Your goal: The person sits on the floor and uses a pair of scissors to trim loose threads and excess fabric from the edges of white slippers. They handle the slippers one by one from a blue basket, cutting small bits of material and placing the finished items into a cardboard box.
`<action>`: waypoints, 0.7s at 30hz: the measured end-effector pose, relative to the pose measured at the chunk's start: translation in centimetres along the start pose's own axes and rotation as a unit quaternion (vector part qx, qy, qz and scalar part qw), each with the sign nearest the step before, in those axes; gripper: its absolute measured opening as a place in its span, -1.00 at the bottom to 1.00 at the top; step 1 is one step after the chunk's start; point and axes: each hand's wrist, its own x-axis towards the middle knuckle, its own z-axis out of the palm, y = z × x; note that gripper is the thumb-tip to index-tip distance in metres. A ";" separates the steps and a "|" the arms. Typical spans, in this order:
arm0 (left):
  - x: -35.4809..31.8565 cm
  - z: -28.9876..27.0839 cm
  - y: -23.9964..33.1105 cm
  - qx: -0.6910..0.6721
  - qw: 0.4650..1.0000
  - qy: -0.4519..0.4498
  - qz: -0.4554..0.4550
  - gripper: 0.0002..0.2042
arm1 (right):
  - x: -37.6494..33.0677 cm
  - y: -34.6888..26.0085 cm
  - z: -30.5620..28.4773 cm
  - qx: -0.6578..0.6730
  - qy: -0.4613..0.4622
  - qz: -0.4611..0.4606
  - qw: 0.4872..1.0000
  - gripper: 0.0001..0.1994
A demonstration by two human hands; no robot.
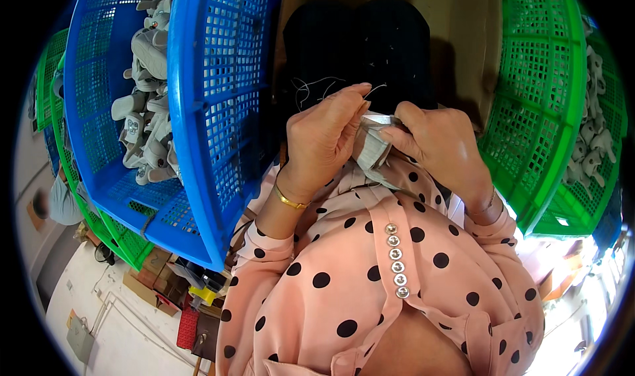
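Observation:
Close in front of my body, a pale grey fabric piece [371, 148], resembling a small shoe upper, is held between both hands. My left hand [325, 138] is closed, its thumb and fingers pinched at the piece's upper left edge. On the other side my right hand [442, 141] is closed too, thumb and bent forefinger gripping the upper right edge. A shiny light strip [378, 118] shows between the fingertips; I cannot tell whether it belongs to the piece or is a small tool. Loose white threads [305, 90] trail beside my left fingers over my dark-clothed lap [357, 51].
At my left stands a tall blue plastic basket [180, 111] with many grey shoe pieces [151, 55] inside. A green mesh basket [539, 91] rises close at my right, with more grey pieces [591, 147] beyond its near wall. Brown board [466, 12] lies past my knees.

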 end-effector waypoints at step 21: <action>-2.0 1.2 0.6 -0.342 0.859 -0.032 -0.380 -0.73 | 1.5 3.9 -1.4 0.245 -0.168 0.022 0.955 -0.52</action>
